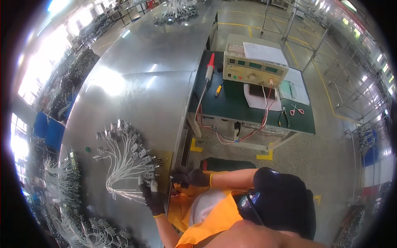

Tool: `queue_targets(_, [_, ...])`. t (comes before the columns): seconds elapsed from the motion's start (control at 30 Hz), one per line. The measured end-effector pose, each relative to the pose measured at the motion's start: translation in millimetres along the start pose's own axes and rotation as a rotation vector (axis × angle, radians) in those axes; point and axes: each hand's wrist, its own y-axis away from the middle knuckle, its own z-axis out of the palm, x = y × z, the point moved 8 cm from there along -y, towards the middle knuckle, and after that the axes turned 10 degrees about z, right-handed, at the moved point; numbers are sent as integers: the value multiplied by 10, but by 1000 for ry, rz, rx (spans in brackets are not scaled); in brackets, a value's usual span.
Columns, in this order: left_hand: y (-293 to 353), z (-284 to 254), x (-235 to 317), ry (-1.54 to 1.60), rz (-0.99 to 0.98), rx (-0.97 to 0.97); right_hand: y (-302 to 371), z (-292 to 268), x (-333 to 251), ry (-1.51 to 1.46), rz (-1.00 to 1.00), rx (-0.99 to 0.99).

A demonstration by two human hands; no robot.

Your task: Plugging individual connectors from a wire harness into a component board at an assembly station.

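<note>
A fanned bundle of white cables [118,169] lies on the metal table, each ending in a small silver metal-cased connector [134,155]. My left hand [154,201], in a dark glove with pale fingertips, is at the nearest end of the fan. Its fingertips close around one metal connector [149,175]. My right hand [193,177], also in a dark glove, is curled into a fist just right of the table edge. A small shiny tip shows at its left side; the rest of what it grips is hidden. A yellowish board [166,165] with small dark pieces lies beside the connectors.
Right of the metal table [136,99], a green-topped bench [231,109] carries a beige tester [254,66], a red-tipped probe [210,66], pliers [283,116] and scissors [296,109]. More cable bundles [62,182] hang at left. Another bundle [178,10] sits at the far end.
</note>
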Motion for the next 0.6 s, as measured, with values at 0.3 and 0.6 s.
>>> queue_targets(0.3, [-12,-51,104,-425,185,-33,0,-4,38,191,-12,26])
queue_targets(0.6, [35,-76,-332,-18,-41,58,18,70,4,315,-180,31])
